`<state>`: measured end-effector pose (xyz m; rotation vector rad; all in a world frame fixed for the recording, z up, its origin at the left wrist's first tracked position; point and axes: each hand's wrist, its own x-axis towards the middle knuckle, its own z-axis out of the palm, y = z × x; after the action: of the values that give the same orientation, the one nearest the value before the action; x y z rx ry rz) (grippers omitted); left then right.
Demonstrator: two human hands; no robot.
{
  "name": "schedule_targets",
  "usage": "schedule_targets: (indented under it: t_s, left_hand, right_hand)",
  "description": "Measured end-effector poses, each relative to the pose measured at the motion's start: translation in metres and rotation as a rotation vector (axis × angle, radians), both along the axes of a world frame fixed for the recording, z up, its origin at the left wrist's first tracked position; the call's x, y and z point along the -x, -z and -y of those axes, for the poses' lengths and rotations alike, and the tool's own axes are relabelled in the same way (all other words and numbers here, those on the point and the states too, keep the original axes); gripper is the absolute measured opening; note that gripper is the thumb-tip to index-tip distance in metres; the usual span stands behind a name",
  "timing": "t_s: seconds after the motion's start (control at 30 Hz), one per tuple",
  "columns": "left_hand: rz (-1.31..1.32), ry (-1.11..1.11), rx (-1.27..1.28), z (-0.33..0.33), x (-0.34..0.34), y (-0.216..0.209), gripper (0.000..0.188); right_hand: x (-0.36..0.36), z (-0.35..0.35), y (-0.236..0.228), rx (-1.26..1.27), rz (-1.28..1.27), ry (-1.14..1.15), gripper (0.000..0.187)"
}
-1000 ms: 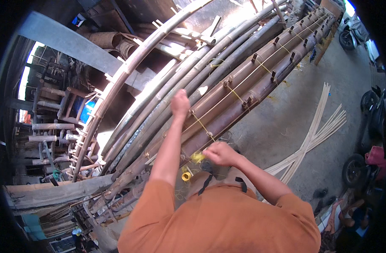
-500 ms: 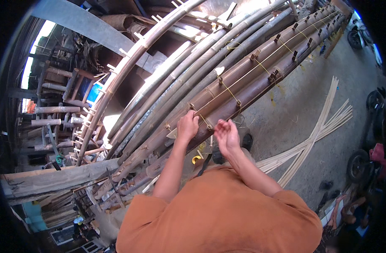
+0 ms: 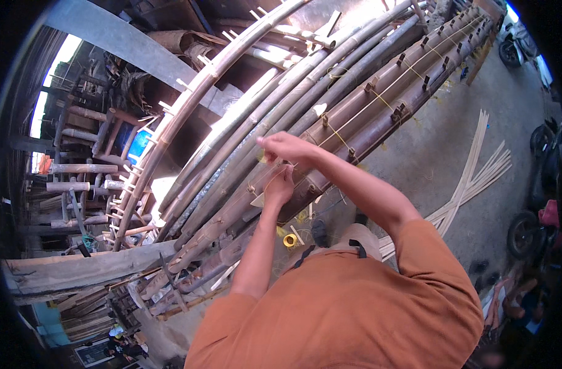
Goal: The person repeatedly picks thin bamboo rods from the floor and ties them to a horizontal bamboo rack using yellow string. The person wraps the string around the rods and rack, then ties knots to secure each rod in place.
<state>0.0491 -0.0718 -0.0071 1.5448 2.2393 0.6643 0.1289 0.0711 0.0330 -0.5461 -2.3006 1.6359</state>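
Two long bamboo poles (image 3: 348, 126) run side by side away from me, set with short dark pegs (image 3: 370, 86) and joined across by yellow string (image 3: 339, 136). My left hand (image 3: 279, 186) is closed low over the near part of the poles, its fingers pinched on thin string. Just above it, my right hand (image 3: 288, 147) reaches across to the left with curled fingers, its thumb side outward. A fine strand seems to run between the two hands; its ends are hidden by the fingers. A pale flat piece (image 3: 258, 200) sticks out beside my left hand.
More bamboo poles (image 3: 275, 114) lie beyond on the left, with a curved pegged pole (image 3: 188, 101) past them. Pale split strips (image 3: 462, 190) cross on the floor at right. A yellow roll (image 3: 290, 240) lies by my feet. Motorbikes (image 3: 526, 234) stand at the right edge.
My right hand has swung from the right side of the poles up and left, past my left hand, and has closed. My left hand has moved slightly, staying over the poles.
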Motion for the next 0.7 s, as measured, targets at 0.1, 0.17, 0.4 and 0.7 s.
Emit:
schedule_targets:
  t_s: [0.1, 0.17, 0.4, 0.7]
  left_hand:
    - [0.077, -0.117, 0.055, 0.004, -0.003, 0.002, 0.034]
    - [0.067, -0.137, 0.082, 0.001, -0.008, -0.002, 0.032]
    - [0.582, -0.144, -0.27, -0.05, 0.017, -0.047, 0.028]
    - [-0.098, -0.022, 0.029, -0.083, 0.091, 0.025, 0.033]
  right_hand:
    - [-0.068, 0.047, -0.066, 0.113, -0.143, -0.241, 0.046]
    - [-0.116, 0.095, -0.013, -0.119, 0.048, -0.357, 0.042]
    - [-0.122, 0.127, 0.041, -0.203, 0.178, -0.155, 0.037]
    - [-0.108, 0.146, 0.061, -0.562, 0.244, -0.076, 0.025]
